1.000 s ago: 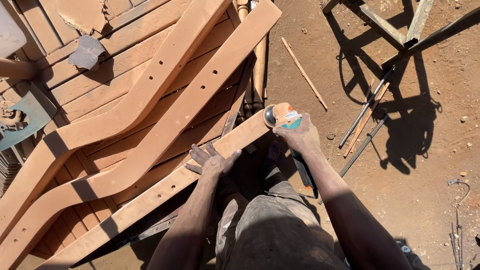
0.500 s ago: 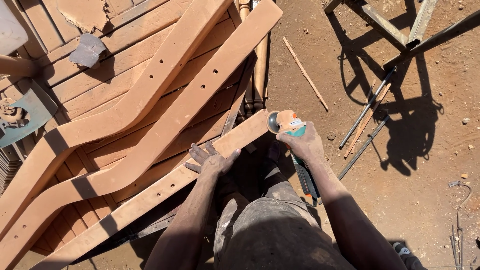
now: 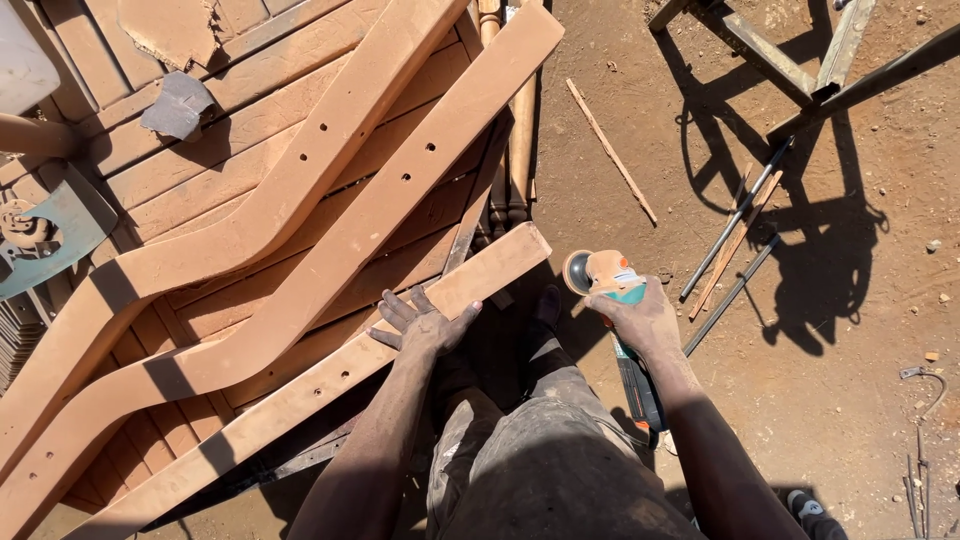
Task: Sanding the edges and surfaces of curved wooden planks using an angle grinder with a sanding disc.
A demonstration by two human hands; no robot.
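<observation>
Nearest, the left hand point(image 3: 425, 322) is laid flat, fingers spread apart, on a long wooden plank point(image 3: 330, 375), while the right hand point(image 3: 645, 320) is clamped with fingers closed around an angle grinder point(image 3: 610, 290), its disc held just off the plank's right end. Farther left, two curved drilled wooden rails point(image 3: 330, 200) are laid across a slatted wooden panel point(image 3: 200, 160). Far right, thin metal rods point(image 3: 735, 240) and a metal frame point(image 3: 800, 70) are set on the dirt ground point(image 3: 850, 400).
</observation>
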